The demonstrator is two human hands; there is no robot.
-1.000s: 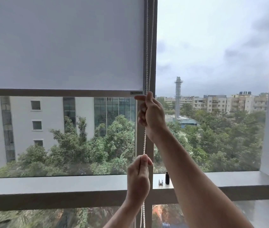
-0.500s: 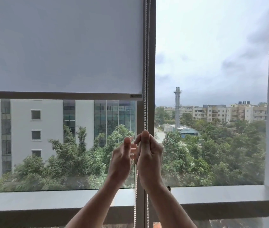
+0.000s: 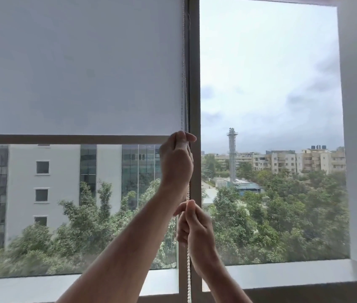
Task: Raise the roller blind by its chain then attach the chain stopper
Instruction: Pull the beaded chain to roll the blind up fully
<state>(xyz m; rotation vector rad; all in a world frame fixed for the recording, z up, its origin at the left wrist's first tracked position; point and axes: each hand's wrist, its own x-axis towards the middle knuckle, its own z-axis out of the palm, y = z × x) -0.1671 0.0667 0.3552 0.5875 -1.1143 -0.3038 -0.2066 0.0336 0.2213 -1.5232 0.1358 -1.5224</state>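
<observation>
White bead chain [image 3: 188, 259] is gripped by both closed fists: left hand [image 3: 176, 162] high near the blind [image 3: 79, 66], right hand [image 3: 195, 226] low, allowing alternate pulls.

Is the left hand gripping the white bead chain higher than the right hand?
Yes, the left hand grips the white bead chain above the right hand.

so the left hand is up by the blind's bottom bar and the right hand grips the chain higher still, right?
Not quite. In the head view the right hand grips the chain lower, below the left hand, which is up by the blind's bottom bar.
</observation>
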